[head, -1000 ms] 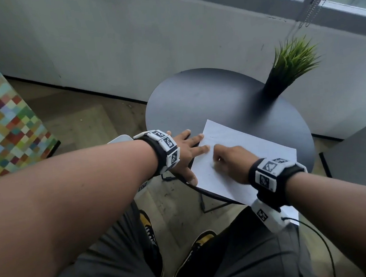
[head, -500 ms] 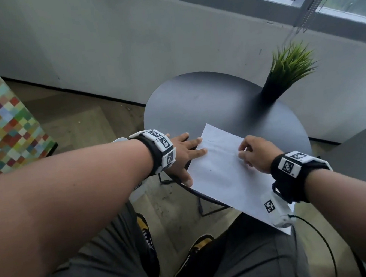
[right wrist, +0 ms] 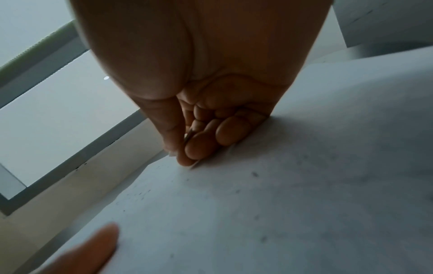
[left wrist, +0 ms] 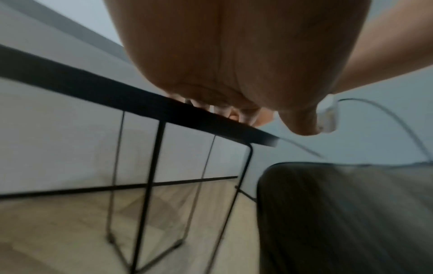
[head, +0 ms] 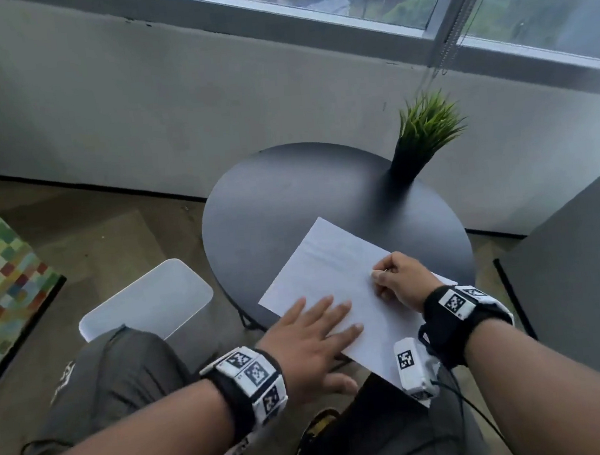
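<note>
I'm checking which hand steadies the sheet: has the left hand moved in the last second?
Yes. The left hand has slid rightward from the round table's left rim onto the paper, fingers now flat on it.

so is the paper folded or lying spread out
Spread out: the paper lies as one flat sheet on the table, left hand flat on it. The right hand pinches it near the far edge; no finished fold shows.

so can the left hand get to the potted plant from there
Probably yes: the left hand lies flat on the paper, and only paper and bare table top lie between it and the potted plant.
</note>
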The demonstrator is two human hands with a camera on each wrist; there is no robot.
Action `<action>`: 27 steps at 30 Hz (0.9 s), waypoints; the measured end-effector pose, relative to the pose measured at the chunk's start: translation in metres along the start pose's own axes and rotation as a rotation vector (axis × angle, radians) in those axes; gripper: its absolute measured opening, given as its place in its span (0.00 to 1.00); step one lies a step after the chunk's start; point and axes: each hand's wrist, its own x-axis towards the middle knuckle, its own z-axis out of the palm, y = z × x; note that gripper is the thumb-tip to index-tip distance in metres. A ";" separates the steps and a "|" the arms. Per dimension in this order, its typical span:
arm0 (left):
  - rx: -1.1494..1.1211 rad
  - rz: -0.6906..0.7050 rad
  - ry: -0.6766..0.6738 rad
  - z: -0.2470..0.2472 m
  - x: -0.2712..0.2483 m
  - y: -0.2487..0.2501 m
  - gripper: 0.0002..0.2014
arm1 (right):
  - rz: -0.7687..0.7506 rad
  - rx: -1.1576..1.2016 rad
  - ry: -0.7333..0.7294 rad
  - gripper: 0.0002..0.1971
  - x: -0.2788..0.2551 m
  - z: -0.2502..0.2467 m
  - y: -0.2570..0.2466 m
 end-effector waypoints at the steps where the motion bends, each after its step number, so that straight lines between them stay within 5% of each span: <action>1: 0.011 -0.085 -0.012 -0.003 0.000 -0.014 0.44 | 0.000 0.004 0.006 0.04 -0.001 0.000 0.000; 5: -0.112 -0.481 0.009 -0.029 0.006 -0.039 0.46 | 0.009 0.012 0.033 0.04 -0.003 0.003 -0.001; 9: -0.074 -0.239 0.006 -0.035 0.011 0.002 0.40 | 0.012 0.014 0.056 0.06 -0.006 0.005 -0.007; 11: -0.070 -0.230 0.001 -0.025 0.006 0.003 0.39 | 0.041 0.036 0.064 0.08 -0.009 0.007 -0.010; 18: -0.225 -0.701 0.308 -0.016 -0.030 -0.068 0.40 | 0.099 0.267 0.137 0.03 -0.033 0.047 -0.018; 22: -0.884 -0.974 0.549 -0.012 -0.042 -0.094 0.32 | 0.086 0.544 0.100 0.04 -0.050 0.073 -0.040; 25: -1.647 -0.890 0.438 -0.003 -0.048 -0.092 0.23 | 0.049 0.597 0.060 0.07 -0.056 0.084 -0.045; 27: -1.684 -0.832 0.366 -0.003 -0.051 -0.083 0.17 | 0.046 0.624 0.012 0.08 -0.060 0.086 -0.049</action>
